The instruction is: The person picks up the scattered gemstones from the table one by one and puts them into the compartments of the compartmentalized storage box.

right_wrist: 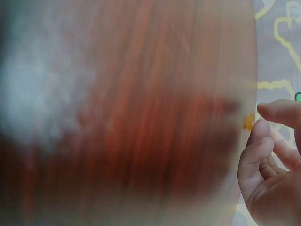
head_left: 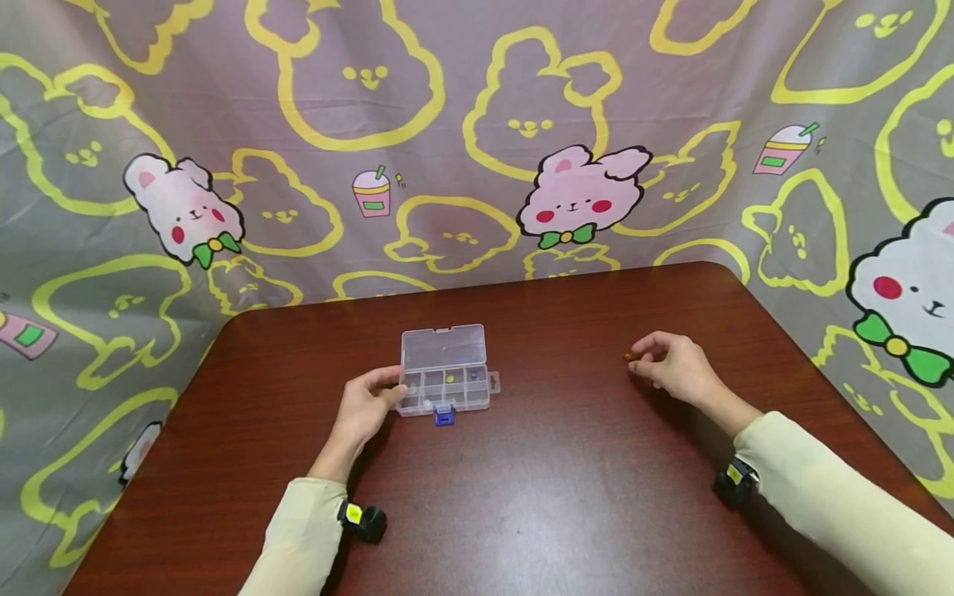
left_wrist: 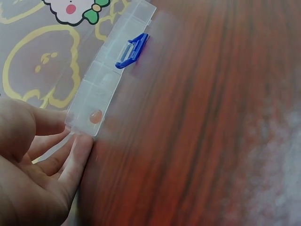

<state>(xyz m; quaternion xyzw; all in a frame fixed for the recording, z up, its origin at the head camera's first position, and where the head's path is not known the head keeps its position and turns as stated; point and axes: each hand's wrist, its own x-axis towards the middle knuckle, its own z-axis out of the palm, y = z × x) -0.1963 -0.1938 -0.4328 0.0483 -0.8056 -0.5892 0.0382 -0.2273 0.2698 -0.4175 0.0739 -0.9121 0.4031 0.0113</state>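
A small clear compartment box [head_left: 445, 389] lies on the dark wooden table [head_left: 566, 497] with its lid [head_left: 444, 345] thrown back and a blue latch [head_left: 444, 416] at the front. A few small beads sit in its compartments; an orange one [left_wrist: 95, 116] shows in the left wrist view inside the box [left_wrist: 101, 89]. My left hand [head_left: 383, 389] grips the box's left end, thumb on top and fingers [left_wrist: 77, 153] at its corner. Well to the right, my right hand [head_left: 639, 361] pinches a tiny orange bead [right_wrist: 249, 121] at its fingertips [right_wrist: 260, 129], just above the table.
A cartoon-rabbit cloth [head_left: 477, 149] hangs behind and beside the table. The table's rounded back corners lie beyond the box. Wrist cameras [head_left: 363, 520] [head_left: 735, 480] sit on both cream sleeves. Bare wood lies between the two hands.
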